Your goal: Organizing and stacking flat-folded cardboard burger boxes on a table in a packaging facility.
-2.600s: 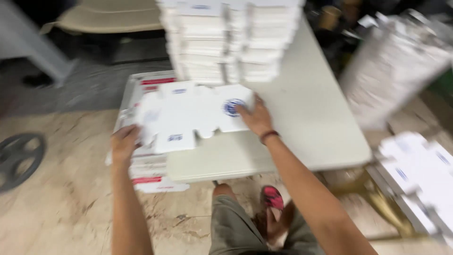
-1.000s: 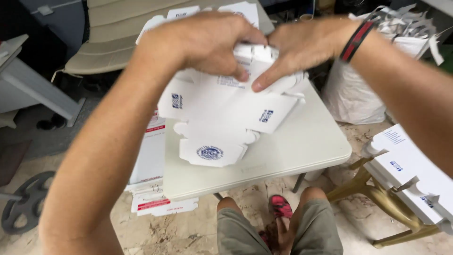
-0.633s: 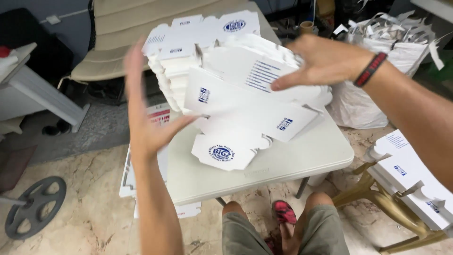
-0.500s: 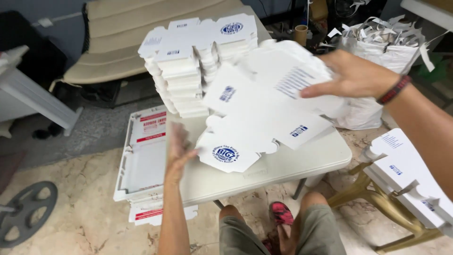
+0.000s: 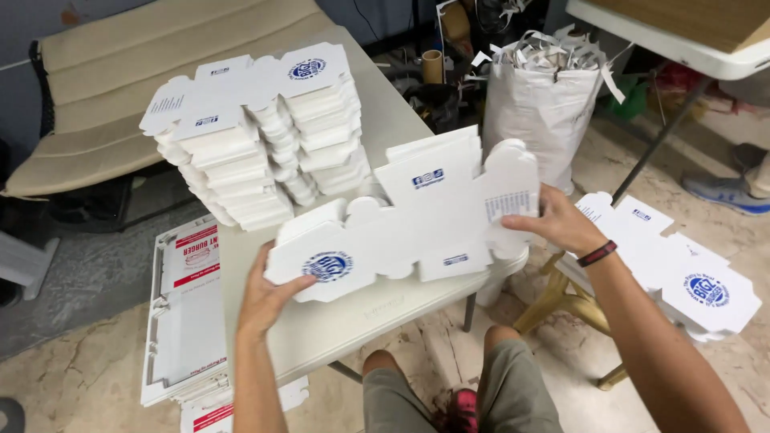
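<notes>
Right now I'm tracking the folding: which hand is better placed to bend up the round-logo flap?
Left. The left hand already grips the blank at that flap; the right hand holds the far end, probably steadying it.

white carton blank (image 5: pixel 417 216), blue round logo (image 5: pixel 326 266)
</notes>
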